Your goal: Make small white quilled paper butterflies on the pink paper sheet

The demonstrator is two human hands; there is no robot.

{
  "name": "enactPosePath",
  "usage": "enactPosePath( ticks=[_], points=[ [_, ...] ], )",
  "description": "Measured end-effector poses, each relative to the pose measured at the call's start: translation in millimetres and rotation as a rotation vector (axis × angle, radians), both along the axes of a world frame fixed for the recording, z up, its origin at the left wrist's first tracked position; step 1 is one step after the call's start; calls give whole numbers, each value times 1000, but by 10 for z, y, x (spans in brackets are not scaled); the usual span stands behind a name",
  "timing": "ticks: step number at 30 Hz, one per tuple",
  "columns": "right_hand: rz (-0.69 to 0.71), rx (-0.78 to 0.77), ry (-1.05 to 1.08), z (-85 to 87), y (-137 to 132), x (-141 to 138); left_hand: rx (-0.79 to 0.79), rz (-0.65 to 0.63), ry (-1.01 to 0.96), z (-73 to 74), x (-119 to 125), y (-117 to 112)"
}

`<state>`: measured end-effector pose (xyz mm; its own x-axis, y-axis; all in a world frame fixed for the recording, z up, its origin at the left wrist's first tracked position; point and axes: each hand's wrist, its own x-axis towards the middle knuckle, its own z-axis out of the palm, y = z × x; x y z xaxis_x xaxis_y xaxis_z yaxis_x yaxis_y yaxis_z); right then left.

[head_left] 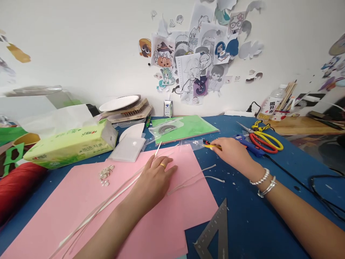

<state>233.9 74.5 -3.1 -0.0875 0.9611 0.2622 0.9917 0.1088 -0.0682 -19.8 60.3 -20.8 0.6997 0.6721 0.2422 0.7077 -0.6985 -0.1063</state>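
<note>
My left hand [157, 176], with a ring on one finger, lies palm down on the pink paper [199, 212], its fingers apart. Long thin white strips [107, 201] run under it, and one white end sticks up past its fingers. Two pale cord ends [212, 178] come out on its right side. My right hand [229, 151], with bracelets at the wrist, pinches a slim yellow-and-dark tool [211, 146]; its exact kind is unclear. The tool's tip is by small white bits [195, 142] on clear plastic. A pile of small whitish pieces [106, 174] rests on the paper.
A metal set square [215, 230] lies near the front. Right of my right hand are a blue glue gun [249, 145] with its cord and red-and-yellow-handled pliers [265, 140]. Behind is a green sheet [194, 127]; a tissue pack [75, 142] stands left.
</note>
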Motion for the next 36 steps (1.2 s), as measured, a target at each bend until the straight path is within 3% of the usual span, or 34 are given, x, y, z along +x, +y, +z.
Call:
enactPosePath(
  ticks=[5, 14, 26, 36],
  points=[
    [16, 52, 38, -27, 70, -105, 23, -8, -5, -9, -1, -9],
    [-31, -25, 10, 65, 73, 238, 30, -5, -14, -26, -7, -7],
    [-94, -105, -90, -1, 115, 318, 46, 21, 31, -46, 17, -21],
    [-166, -80, -77, 172, 29, 341, 67, 36, 46, 15, 29, -23]
  ],
)
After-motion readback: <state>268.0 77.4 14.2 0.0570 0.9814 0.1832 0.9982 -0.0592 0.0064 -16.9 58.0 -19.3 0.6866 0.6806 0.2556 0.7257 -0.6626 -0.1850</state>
